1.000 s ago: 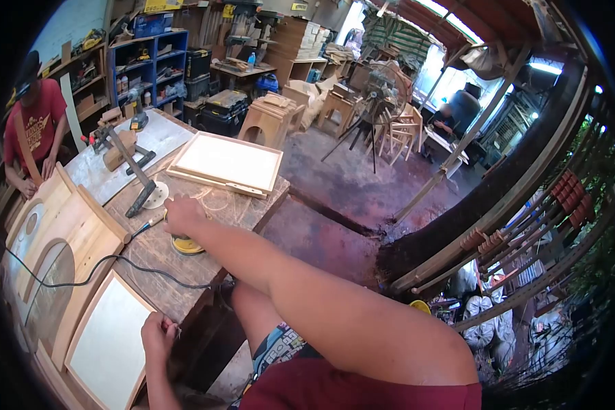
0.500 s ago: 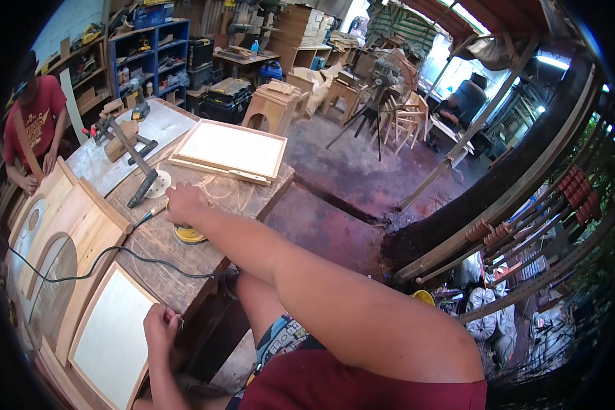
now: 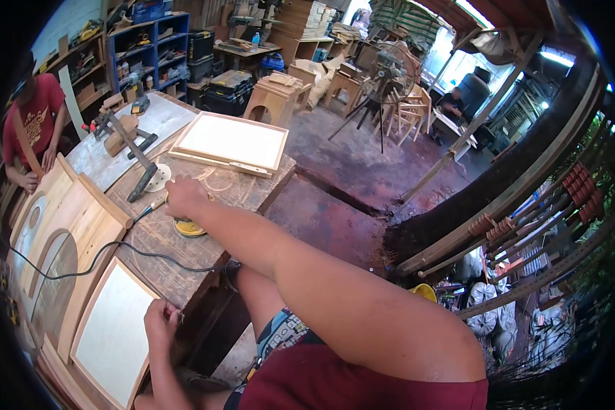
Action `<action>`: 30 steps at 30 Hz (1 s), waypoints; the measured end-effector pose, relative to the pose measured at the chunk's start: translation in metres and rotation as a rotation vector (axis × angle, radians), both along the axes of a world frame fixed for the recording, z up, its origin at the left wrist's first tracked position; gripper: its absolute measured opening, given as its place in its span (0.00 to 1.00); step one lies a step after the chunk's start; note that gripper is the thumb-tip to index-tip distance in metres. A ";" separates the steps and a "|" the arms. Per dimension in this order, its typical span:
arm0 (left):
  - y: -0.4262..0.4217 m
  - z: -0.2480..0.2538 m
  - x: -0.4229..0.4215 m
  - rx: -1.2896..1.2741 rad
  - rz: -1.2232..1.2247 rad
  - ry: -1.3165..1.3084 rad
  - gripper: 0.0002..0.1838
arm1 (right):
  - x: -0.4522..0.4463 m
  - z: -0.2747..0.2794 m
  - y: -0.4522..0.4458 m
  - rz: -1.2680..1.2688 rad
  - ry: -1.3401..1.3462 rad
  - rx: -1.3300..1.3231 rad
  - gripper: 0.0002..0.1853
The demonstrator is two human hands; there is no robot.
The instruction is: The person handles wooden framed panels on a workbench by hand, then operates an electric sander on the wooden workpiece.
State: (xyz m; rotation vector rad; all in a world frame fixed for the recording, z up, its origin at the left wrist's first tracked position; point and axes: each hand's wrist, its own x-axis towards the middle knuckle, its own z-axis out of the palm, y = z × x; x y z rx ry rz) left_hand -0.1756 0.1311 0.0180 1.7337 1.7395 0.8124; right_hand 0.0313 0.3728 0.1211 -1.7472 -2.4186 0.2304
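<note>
My right hand (image 3: 186, 198) is wrapped over the top of a yellow sander (image 3: 190, 227), which rests on the worn wooden workbench (image 3: 164, 239). My left hand (image 3: 162, 321) is closed at the right edge of a wood-framed white panel (image 3: 114, 335); what its fingers hold, if anything, is too small to name. A black cable (image 3: 150, 255) runs across the bench and over an arched wooden piece (image 3: 92, 225) at the left. Beyond my right hand are a round perforated disc (image 3: 159, 178) and a bar clamp (image 3: 143, 179).
Another framed panel (image 3: 232, 140) lies at the bench's far corner. A co-worker in a red shirt (image 3: 37, 126) stands at the left, hands on wood. A second person (image 3: 451, 102) sits farther back. A fan on a tripod (image 3: 383, 78) and stools (image 3: 410, 116) stand on the floor.
The camera view has shifted slightly. My right hand stays on the sander, and my left hand stays by the panel's edge with little visible movement.
</note>
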 end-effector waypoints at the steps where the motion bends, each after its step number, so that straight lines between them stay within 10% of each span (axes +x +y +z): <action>1: 0.000 -0.001 0.000 0.000 -0.001 -0.001 0.12 | 0.001 0.000 0.000 -0.001 -0.001 0.000 0.27; 30: 0.000 0.005 0.001 0.002 -0.004 0.035 0.12 | -0.001 -0.003 0.004 0.000 -0.012 -0.011 0.31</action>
